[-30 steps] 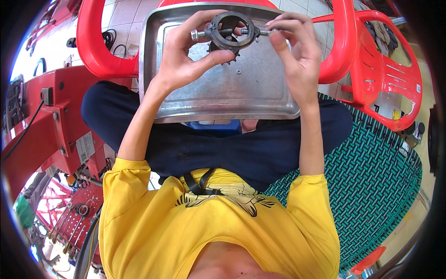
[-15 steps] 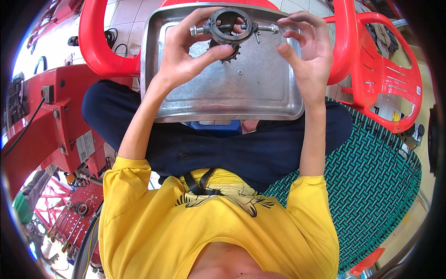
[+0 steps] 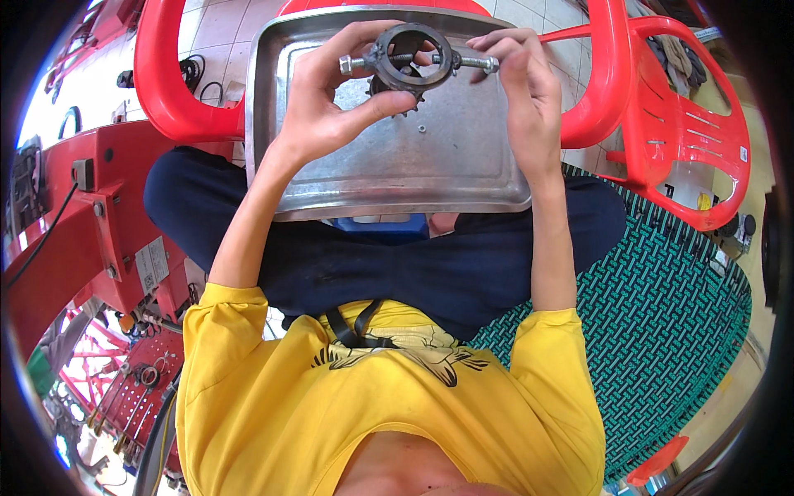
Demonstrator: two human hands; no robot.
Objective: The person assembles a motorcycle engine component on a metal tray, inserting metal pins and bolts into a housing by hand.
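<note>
My left hand (image 3: 331, 107) grips a dark metal ring clamp (image 3: 407, 83), thumb on its near side and fingers behind. A long bolt (image 3: 356, 64) runs crosswise through the clamp, with a silver hex head at the left and threads showing at the right. Below the ring a toothed, sprocket-like edge (image 3: 418, 106) shows in part. My right hand (image 3: 536, 95) is at the bolt's right end, its fingers curled round the tip and partly hidden behind it. Underneath lies a shallow metal tray (image 3: 397, 182) with one small nut (image 3: 422, 128) on it.
Red plastic chair parts (image 3: 169, 74) rise on both sides of the tray, and another red chair (image 3: 691, 124) stands at the right. Red machinery (image 3: 107, 198) is at the left. A green and black woven seat (image 3: 662, 331) lies to my right.
My right hand has moved left to the bolt's end and its spread fingers have drawn in. The clamp has shifted only slightly in my left hand.
</note>
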